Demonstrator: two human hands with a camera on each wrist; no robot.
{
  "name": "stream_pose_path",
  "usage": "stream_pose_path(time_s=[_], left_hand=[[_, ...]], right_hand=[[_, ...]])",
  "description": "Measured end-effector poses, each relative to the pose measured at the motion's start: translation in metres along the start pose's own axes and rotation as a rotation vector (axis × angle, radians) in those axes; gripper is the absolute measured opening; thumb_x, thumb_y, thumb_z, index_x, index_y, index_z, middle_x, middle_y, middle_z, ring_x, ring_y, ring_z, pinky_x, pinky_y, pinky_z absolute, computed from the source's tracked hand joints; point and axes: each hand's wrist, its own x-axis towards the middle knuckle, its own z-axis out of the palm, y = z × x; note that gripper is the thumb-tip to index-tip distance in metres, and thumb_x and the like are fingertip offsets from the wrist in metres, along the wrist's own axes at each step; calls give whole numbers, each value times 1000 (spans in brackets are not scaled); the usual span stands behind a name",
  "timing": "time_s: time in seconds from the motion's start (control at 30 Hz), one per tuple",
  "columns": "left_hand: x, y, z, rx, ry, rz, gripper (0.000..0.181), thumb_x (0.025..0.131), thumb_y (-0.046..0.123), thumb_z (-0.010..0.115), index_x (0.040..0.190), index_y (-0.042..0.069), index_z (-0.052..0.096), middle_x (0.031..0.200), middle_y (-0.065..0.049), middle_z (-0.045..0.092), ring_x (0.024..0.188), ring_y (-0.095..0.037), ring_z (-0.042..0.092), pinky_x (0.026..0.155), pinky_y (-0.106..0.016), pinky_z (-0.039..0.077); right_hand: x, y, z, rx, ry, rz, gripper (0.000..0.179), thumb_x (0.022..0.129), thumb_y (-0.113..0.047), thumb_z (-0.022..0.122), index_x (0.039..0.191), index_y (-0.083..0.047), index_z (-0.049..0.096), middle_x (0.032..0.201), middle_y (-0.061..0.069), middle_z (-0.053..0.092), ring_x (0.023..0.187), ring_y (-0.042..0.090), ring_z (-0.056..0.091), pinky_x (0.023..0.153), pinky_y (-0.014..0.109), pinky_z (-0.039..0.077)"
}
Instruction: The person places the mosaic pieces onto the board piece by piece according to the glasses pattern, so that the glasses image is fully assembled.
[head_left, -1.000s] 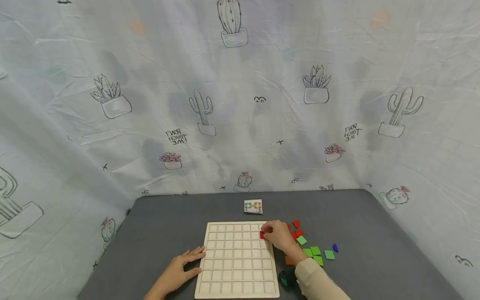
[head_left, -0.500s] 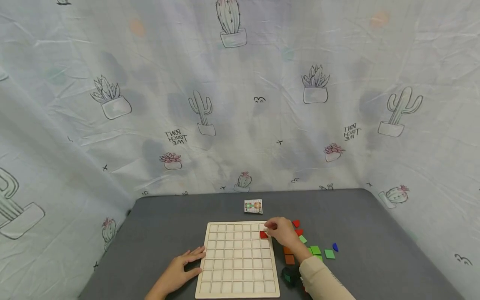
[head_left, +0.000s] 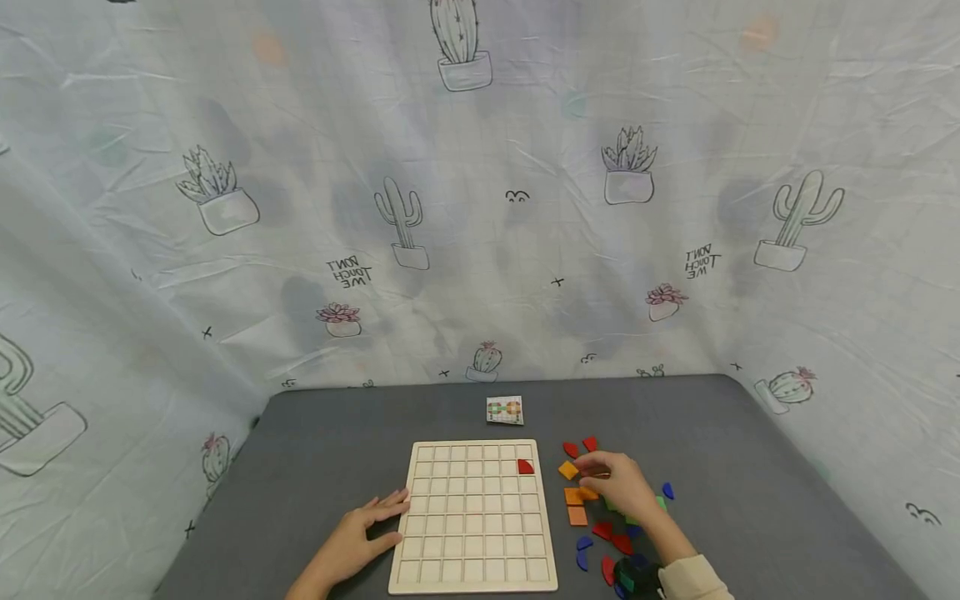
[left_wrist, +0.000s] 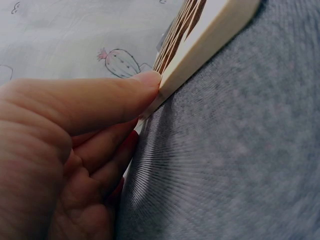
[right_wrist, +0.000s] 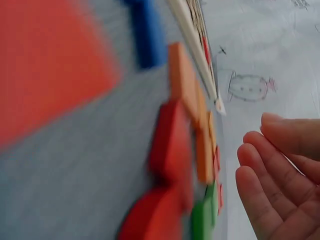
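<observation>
A pale wooden grid board (head_left: pixel 472 503) lies flat on the dark table. My left hand (head_left: pixel 354 537) rests at its left edge, fingers straight; in the left wrist view the thumb (left_wrist: pixel 115 97) touches the board's side. One red quarter-circle tile (head_left: pixel 525 467) sits in a cell near the top right corner of the grid. Off the board's right side, my right hand (head_left: pixel 622 483) hovers over loose tiles, its fingers relaxed with nothing between them. Orange square tiles (head_left: pixel 576 516) lie just left of that hand, and red tiles (head_left: pixel 571 449) lie beyond it. Green tiles are partly hidden beneath it.
Behind the board lies a small printed pattern card (head_left: pixel 505 410). Nearer the front on the right are more red tiles (head_left: pixel 621 543) and blue tiles (head_left: pixel 582 561). A lone blue tile (head_left: pixel 667 491) lies farther right. A cactus-print curtain (head_left: pixel 480 208) hangs behind the table.
My right hand has left the red tile in the board's cell and moved right, over the loose tiles. The left hand has stayed at the board's edge.
</observation>
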Motion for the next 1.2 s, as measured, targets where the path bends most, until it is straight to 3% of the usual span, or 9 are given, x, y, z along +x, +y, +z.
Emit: stream_pose_path(time_s=[0.37,0.67,0.97,1.2], left_hand=[[-1,2,-3,-3,-3,-32,45,90,31,64,130,10,60,141,-11,50,131,0,43,113,-24,33],[-1,0,-1,-7,-6,-19,46,89,32,64,130,11,60,140,-11,50,131,-4,44,113,-22,32],[0,3,-1,-10,4,-11,45,89,31,64,129,9,61,140,-12,51,132,-10,45,113,-17,30],[-1,8,-1,-7,9,-8,46,89,31,65,128,8,61,139,-13,51,132,-11,46,113,-15,30]], right_hand=[[-10,19,-11,-3,-72,-25,30,82,-13,73,110,-4,68,108,13,68,97,27,65,75,26,59],[-9,20,-2,-138,-20,-19,28,77,-7,76,105,-8,70,103,6,70,93,24,66,76,31,59],[-6,20,4,-277,18,-55,26,74,-2,78,97,-13,72,96,-3,66,85,16,62,71,24,55],[-6,19,5,-302,29,-74,23,74,-2,78,93,-12,73,92,-3,64,83,15,60,69,24,54]])
